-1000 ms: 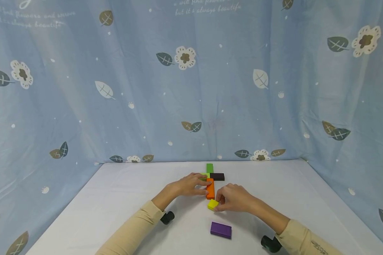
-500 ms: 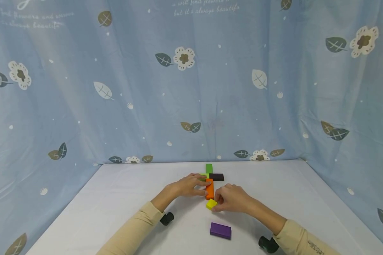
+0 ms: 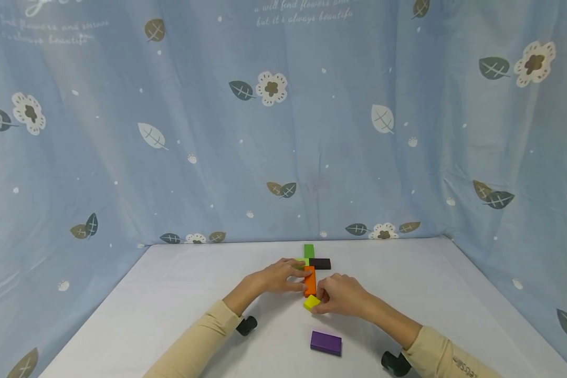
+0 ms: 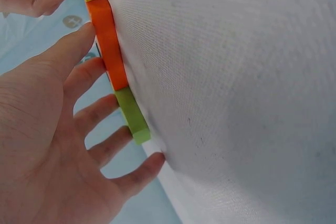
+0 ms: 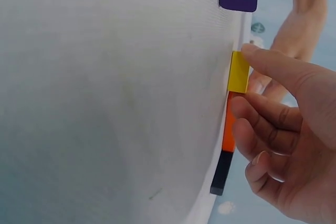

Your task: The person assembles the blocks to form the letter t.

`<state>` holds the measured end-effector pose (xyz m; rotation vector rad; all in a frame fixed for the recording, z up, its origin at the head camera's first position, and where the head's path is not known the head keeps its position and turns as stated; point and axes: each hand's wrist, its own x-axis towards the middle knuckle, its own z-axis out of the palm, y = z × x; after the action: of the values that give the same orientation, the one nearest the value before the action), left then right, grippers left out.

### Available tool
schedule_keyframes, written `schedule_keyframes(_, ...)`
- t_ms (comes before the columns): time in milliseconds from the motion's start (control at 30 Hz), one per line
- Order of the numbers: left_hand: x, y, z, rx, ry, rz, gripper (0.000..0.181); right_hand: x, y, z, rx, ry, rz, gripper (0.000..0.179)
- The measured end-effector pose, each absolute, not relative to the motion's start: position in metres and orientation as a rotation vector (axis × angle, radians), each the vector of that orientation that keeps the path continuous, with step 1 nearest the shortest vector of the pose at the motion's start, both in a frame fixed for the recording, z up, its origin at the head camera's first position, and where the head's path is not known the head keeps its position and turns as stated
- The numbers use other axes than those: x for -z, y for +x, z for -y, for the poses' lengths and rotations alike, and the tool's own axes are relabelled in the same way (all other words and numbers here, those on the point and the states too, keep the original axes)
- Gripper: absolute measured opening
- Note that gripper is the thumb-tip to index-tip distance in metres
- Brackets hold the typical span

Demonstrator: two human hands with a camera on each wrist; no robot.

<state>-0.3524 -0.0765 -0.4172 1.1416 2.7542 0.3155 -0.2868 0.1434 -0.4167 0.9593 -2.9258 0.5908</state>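
Observation:
My right hand [image 3: 344, 295] pinches a small yellow block [image 3: 311, 303] between thumb and fingers, at the near end of an orange block [image 3: 312, 286]. In the right wrist view the yellow block borders the orange one, thumb at its far edge. My left hand [image 3: 280, 276] lies along the left side of the row, fingers spread. Its thumb and forefinger touch the orange block, with other fingers by a light green block [image 4: 133, 116]. Beyond the orange block, a black block [image 3: 319, 263] points right and a green block [image 3: 309, 251] points away, forming a cross.
A purple block [image 3: 326, 343] lies flat on the white table [image 3: 208, 262], nearer to me than the yellow block. A blue patterned curtain [image 3: 312, 131] hangs behind and at both sides. Dark wrist cameras [image 3: 247, 325] sit below both forearms.
My right hand has slid the yellow block slightly left, more in line with the orange block's near end. The left hand and the other blocks hold their places; the head view shifts a little.

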Motion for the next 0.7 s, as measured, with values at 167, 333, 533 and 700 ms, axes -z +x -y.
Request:
schedule_keyframes(167, 0.4182, -0.3524, 0.0764, -0.314, 1.140, -2.758, 0.050, 0.4157, -0.2846, -0.1434, -0.575, 0.958, 2.926, 0.031)
schedule_keyframes(333, 0.4192, -0.3529, 0.0763, -0.309, 1.126, -2.759, 0.051, 0.4160, -0.2840, -0.1425, -0.572, 0.951, 2.930, 0.031)
schedule_keyframes(533, 0.4189, -0.3530, 0.0764, -0.306, 1.127, -2.760, 0.051, 0.4162, -0.2854, -0.1417, -0.553, 0.943, 2.929, 0.032)
schedule_keyframes(700, 0.4183, -0.3527, 0.0769, -0.303, 1.117, -2.754, 0.051, 0.4157, -0.2846, -0.1418, -0.546, 0.933, 2.939, 0.033)
